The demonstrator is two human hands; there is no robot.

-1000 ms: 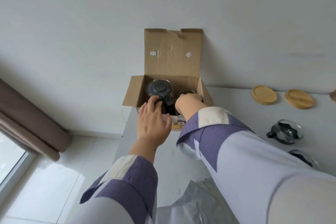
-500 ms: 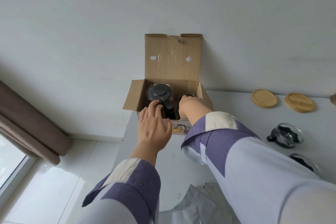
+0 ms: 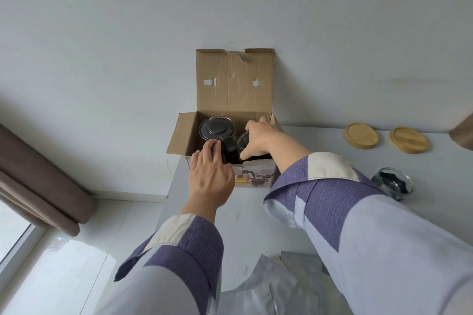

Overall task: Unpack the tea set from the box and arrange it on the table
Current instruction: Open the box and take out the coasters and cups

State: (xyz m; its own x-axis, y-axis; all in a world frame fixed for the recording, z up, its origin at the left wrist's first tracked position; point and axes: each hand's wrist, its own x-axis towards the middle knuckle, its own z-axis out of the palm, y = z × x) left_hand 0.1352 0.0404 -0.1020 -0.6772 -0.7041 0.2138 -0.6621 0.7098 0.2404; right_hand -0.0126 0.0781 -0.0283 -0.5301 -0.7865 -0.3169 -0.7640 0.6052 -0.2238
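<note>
1. Right hand [image 3: 258, 139]: grip clenched around a glass cup [image 3: 243, 139] in the right half of the open cardboard box [image 3: 234, 89]; thumb low at the near side, fingers over the far rim.
2. Left hand [image 3: 211, 176]: grip released, fingers straight, fingertips resting on the box's near edge beside the teapot [image 3: 217, 130].
3. Teapot stands upright in the left half of the box, dark lid up, handle toward the person.
4. Box sits at the table [image 3: 320, 158] corner, against the wall, rear flap upright.
5. Well to the right on the table: two wooden coasters [image 3: 361, 135] near the wall, one glass cup [image 3: 393, 183] nearer.
</note>
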